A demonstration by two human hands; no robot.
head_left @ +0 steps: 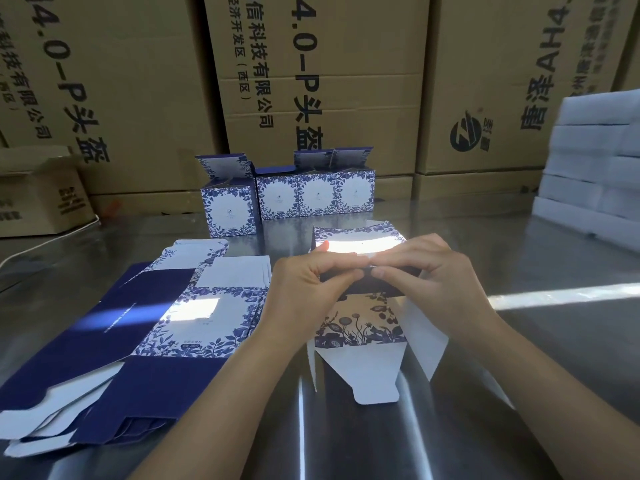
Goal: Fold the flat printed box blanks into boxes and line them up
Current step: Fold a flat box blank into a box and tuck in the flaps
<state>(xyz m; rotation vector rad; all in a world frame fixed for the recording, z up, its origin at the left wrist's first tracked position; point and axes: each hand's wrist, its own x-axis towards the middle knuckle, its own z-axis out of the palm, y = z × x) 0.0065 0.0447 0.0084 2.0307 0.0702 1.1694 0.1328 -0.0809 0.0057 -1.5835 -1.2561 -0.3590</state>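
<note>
Steel table (554,268), glossy, sun-streaked. Blank stack (138,323) lies flat, near left. Behind the stack: four folded boxes (317,195) in a row, lids up, the leftmost set slightly forward. Right of the stack: half-folded box (360,327), flaps spread on the steel. Far right of the stack: foam blocks (595,174), piled.

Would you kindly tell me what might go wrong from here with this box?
1. The left hand and right hand pinch only the dark panel of the half-folded box; its loose white flap might crease against the table.
2. The left forearm lies beside the flat blanks and may nudge them.
3. The leftmost finished box stands forward of the other three, so the line may end uneven.
</note>
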